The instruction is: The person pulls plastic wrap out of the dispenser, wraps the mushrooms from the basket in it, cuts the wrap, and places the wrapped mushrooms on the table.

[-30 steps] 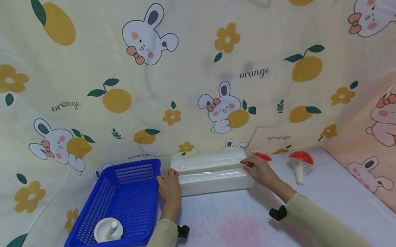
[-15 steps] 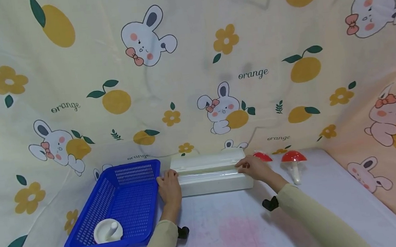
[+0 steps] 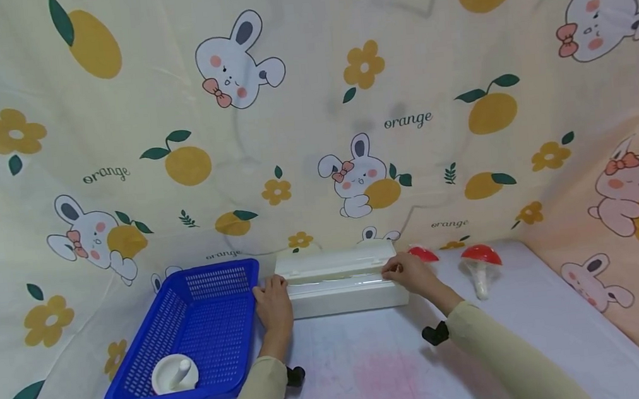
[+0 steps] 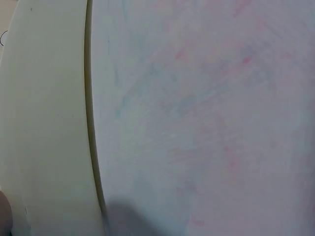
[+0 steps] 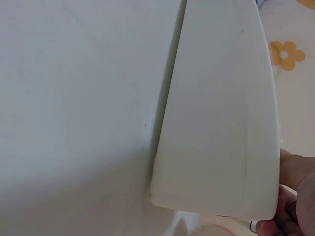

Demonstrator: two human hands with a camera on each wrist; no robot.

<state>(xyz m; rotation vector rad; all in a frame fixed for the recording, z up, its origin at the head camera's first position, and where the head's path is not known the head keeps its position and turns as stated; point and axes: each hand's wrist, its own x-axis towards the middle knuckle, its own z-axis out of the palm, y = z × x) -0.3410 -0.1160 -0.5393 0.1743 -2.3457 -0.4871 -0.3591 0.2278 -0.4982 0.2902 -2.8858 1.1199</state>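
Observation:
A long white cling film dispenser [image 3: 345,300] stands at the back of the table, its lid [image 3: 336,260] raised and clear film [image 3: 338,282] showing along the opening. At its left end, my left hand [image 3: 274,305] grips the body with fingers over the top edge. My right hand [image 3: 408,272] pinches the film near the right end, thumb and forefinger together. From the right wrist, the dispenser's front [image 5: 216,123] shows with curled fingers [image 5: 290,216] at its corner. The left wrist view shows mostly table and the dispenser's front [image 4: 49,118].
Left of the dispenser sits a blue plastic basket [image 3: 249,345] holding a white round piece with a stem [image 3: 175,373]. A red-capped toy mushroom [image 3: 481,268] lies to the right, and another red cap [image 3: 424,254] shows behind my right hand. A printed curtain [image 3: 299,100] hangs behind.
My right hand has shifted slightly left along the film's edge. The toy mushroom at right has rocked left and partly back. My left hand keeps its place.

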